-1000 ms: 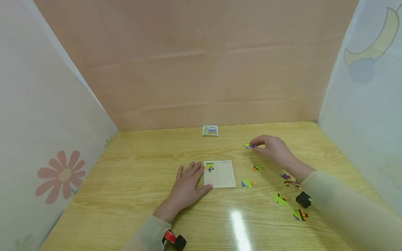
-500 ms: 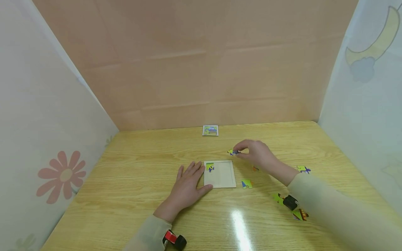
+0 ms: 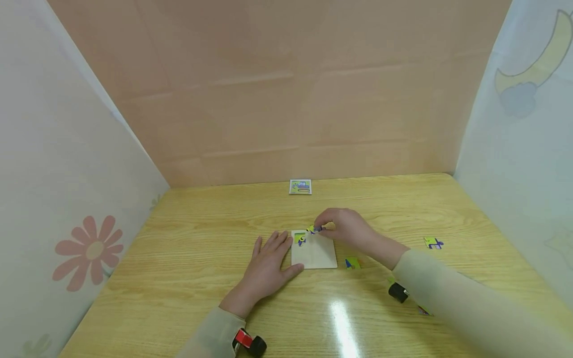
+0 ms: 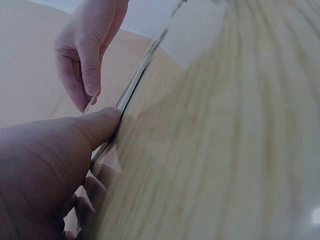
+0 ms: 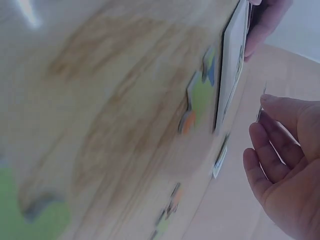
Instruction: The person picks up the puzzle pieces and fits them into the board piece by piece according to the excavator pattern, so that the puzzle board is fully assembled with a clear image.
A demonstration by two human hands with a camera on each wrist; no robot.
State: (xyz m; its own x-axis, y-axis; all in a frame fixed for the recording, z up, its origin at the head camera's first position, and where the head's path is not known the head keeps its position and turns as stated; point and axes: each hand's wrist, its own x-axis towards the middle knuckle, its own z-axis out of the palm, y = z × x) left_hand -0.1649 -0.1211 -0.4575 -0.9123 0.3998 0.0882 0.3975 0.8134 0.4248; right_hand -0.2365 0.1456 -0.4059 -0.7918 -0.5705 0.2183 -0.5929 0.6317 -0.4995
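Observation:
My right hand (image 3: 351, 231) pinches a green, yellow and blue jigsaw piece (image 3: 313, 229) between thumb and fingers, over the far edge of a pale square puzzle tray (image 3: 319, 257). In the right wrist view the held piece (image 5: 260, 110) shows as a thin edge. One piece with an eye-like yellow spot (image 3: 300, 239) lies in the tray's far left corner. My left hand (image 3: 266, 276) rests spread beside the tray, its fingertips and thumb at the left side. From the left wrist the thumb (image 4: 102, 125) presses against the tray's edge.
A loose green and blue piece (image 3: 352, 263) lies right of the tray, another green and purple one (image 3: 433, 242) farther right. More pieces are partly hidden under the right forearm. A small picture card (image 3: 300, 187) lies at the back. Walls enclose the table (image 3: 201, 223).
My right hand has carried the pinched piece left and toward me, from the right of the table to over the tray. My left hand has stayed put.

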